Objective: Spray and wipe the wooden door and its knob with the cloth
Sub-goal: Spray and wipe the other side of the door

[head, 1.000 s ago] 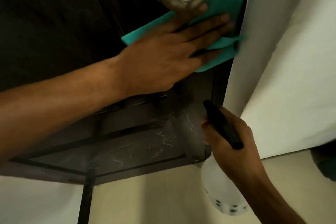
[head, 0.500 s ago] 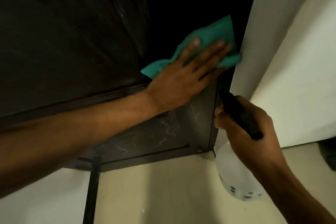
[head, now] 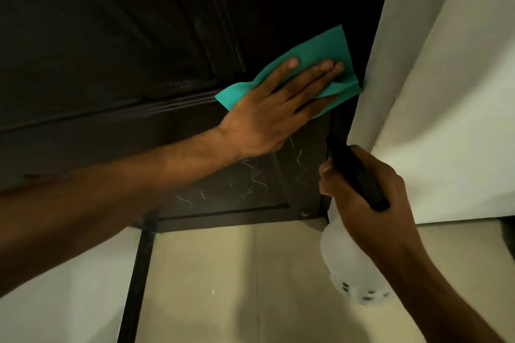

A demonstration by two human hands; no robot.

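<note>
The dark wooden door (head: 111, 50) fills the upper left of the head view. My left hand (head: 273, 108) lies flat on a teal cloth (head: 320, 50) and presses it against the door near its right edge, above the lower panel. That panel (head: 250, 184) shows pale squiggly marks. My right hand (head: 367, 192) grips a white spray bottle (head: 345, 267) with a black head (head: 354, 172), held low by the door's bottom right corner. The knob is out of the frame.
A white wall (head: 446, 92) rises right beside the door's edge. Beige floor tiles (head: 223, 287) lie below the door. A dark strip (head: 136, 287) runs across the floor from the door's bottom left.
My left hand and the cloth have slid down the door from just under the knob to above the lower panel. The view has tilted down, so the knob has left the frame.
</note>
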